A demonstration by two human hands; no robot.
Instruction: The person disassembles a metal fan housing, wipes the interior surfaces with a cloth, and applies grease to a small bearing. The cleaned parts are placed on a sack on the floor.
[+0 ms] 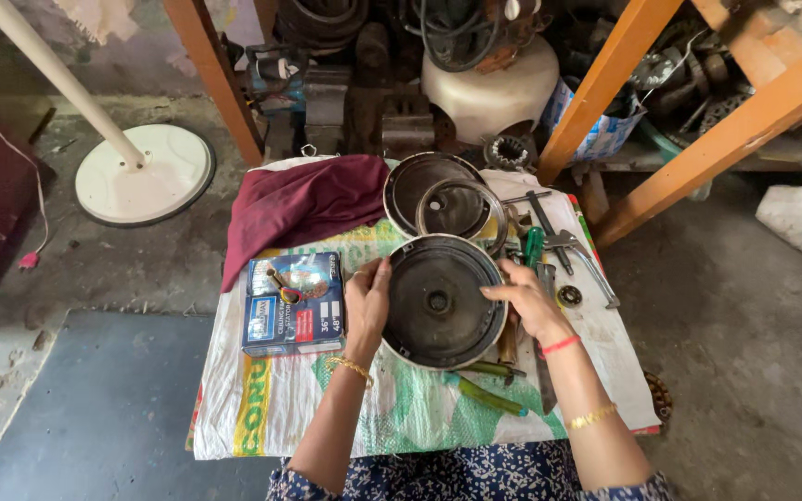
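On the woven sack-cloth (pixel 262 408) spread over a low work surface, a round dark metal housing cover (pixel 438 301) lies flat, its open dished face turned up toward the camera and its small centre hole in the middle; being circular, it shows no long axis. The left hand (pixel 367 306) grips its left rim, fingers curled over the edge and thumb on top. The right hand (pixel 529 299) holds the right rim, fingers spread loosely along the edge. Just behind the cover sit a second dark round pan (pixel 417 182) with a metal ring (pixel 461 206) overlapping it, touching or nearly touching the cover's far edge. A maroon cloth (pixel 303 202) is bunched at the far left. A printed blue box (pixel 291 303) lies just beside the left hand. Green-handled screwdrivers (pixel 489 397) poke out from under the cover's near edge, and pliers (pixel 575 252) and other tools crowd the right side.
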